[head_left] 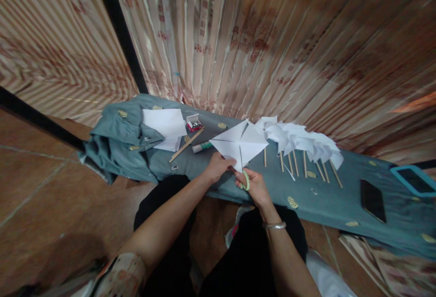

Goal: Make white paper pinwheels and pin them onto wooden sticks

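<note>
A square of white paper (254,142) with slits running in from its corners is held up over the bench, one corner toward me. My left hand (220,166) pinches its lower left edge near that corner. My right hand (254,185) is closed around scissors (245,181) with pale green handles, at the paper's near corner. The blades are mostly hidden by the fingers and paper. Just right of the sheet stands a row of white paper pinwheels (303,140) on wooden sticks (295,163). A glue stick (201,147) lies left of the sheet.
On the cloth-covered bench (272,197), a stack of white paper (166,124), loose wooden sticks (186,144) and a small box of pins (194,124) lie to the left. A dark phone (373,200) and a blue-framed device (415,180) are at right. A curtain (238,38) hangs behind.
</note>
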Tool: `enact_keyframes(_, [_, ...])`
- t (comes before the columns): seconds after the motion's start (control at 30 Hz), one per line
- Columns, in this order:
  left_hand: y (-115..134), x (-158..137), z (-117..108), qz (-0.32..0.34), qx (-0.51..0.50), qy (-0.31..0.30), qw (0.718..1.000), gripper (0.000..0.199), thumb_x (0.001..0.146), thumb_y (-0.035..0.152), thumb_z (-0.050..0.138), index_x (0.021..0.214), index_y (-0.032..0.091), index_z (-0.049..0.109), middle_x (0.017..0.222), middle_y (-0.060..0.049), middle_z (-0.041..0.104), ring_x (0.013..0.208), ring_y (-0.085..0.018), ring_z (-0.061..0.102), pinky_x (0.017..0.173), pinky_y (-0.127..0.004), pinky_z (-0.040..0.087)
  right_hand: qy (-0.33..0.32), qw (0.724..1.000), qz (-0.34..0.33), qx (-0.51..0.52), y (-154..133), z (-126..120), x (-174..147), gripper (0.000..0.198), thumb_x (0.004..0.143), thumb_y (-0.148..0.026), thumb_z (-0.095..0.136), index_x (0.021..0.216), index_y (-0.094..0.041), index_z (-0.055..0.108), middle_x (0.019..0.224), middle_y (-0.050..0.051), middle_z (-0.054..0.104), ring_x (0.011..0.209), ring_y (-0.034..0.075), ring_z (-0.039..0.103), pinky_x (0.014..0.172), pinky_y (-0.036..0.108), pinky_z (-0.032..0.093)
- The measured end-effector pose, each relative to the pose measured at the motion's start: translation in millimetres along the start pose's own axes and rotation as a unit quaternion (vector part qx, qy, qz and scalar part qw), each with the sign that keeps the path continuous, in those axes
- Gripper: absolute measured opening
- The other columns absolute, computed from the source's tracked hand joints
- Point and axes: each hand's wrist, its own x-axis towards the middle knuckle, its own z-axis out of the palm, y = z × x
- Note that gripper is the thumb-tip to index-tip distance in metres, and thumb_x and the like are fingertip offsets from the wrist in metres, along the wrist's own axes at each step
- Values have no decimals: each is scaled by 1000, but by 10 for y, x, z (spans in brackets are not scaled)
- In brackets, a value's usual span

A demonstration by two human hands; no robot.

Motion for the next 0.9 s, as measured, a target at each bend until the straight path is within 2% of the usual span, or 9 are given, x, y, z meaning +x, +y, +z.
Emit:
enact_keyframes(0.53, [16, -15, 27, 4, -8, 3, 1000, 13, 48, 12, 67, 61, 13, 65, 55, 0, 65, 53, -13, 58, 52, -24, 48, 12, 1000, 2, 6, -21, 16, -13, 46, 45, -55, 86, 53, -18, 61, 45, -3, 55, 40, 6, 43, 41, 20, 35])
enact_keyframes(0.7, [25, -11, 16, 6, -5, -4, 1000, 14, 48, 12, 68, 61, 13, 64, 56, 0, 65, 53, -14, 58, 53, -25, 48, -2, 1000, 8, 13, -24, 20, -15, 45, 47, -53, 87, 56, -18, 60, 47, -3, 58, 41, 6, 46, 42, 20, 37])
enact_keyframes(0.8, [41, -2, -7, 19, -8, -1, 1000, 15, 48, 13, 69, 62, 13, 65, 58, 0, 65, 55, -13, 58, 54, -25, 47, -37, 999, 29, 17, -27, 4, -26, 45, 46, -49, 88, 64, -18, 62, 50, -4, 60, 44, 8, 52, 45, 20, 42])
enact_keyframes(0.9, [69, 20, -42, 30, -16, 11, 999, 16, 47, 13, 70, 62, 13, 65, 59, 0, 65, 55, -13, 58, 54, -24, 47, -79, 996, 42, 17, -16, -50, -49, 51, 47, -48, 89, 83, -19, 67, 54, -4, 63, 48, 10, 56, 49, 22, 46])
